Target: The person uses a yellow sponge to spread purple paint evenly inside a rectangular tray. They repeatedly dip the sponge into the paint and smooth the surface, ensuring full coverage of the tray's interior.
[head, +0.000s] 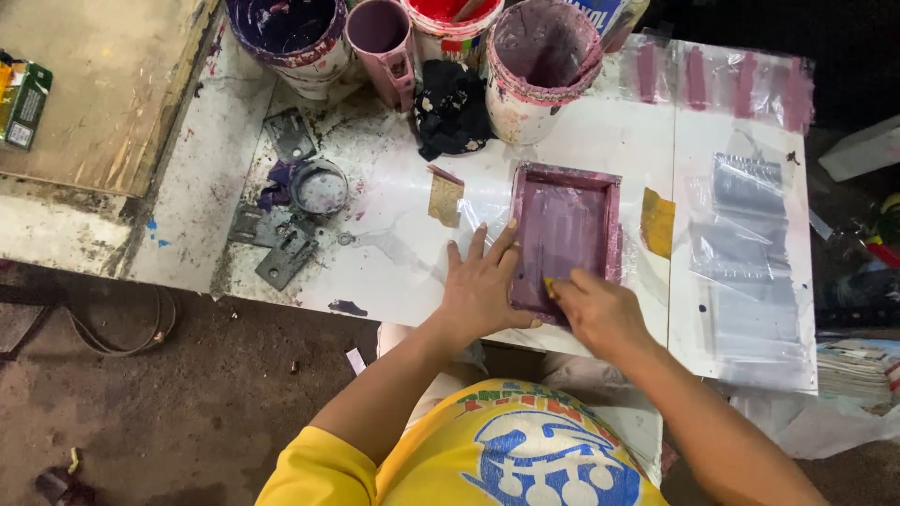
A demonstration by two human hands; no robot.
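small purple-stained screen frame (565,234) sits centre-right of the frame on a white table (394,272), covered here with clear plastic sheet. left hand (483,286) lies flat, fingers spread, palm on the table with fingertips against the frame's left rail. right hand (600,314) is at the frame's lower edge, fingers bunched and pinching a small yellow piece (549,287) against the mesh.

containers, top of frame, left to right: white bucket (298,37) with dark purple ink inside; pink mug (382,42), inside stained mauve, contents can't tell; tub with red ink (450,23), something sticking out of it; white bucket (539,70) smeared mauve inside, rim crusted. black spotted rag (452,108) lies between the mug and that bucket.

other items: grey metal brackets (281,239) and a round metal ring (320,187) left of centre, tan tape scrap (445,200) left of the frame, yellow tape scrap (658,222) just right of it. clear plastic bags (745,244) on the right, pink tape strips (722,80) at upper right.

edges: table's near edge runs just below both hands, wrists overhang it. open table surface between the brackets and the left hand, and between the frame and the buckets. wooden board (103,84) upper left, dirt floor (169,403) lower left.
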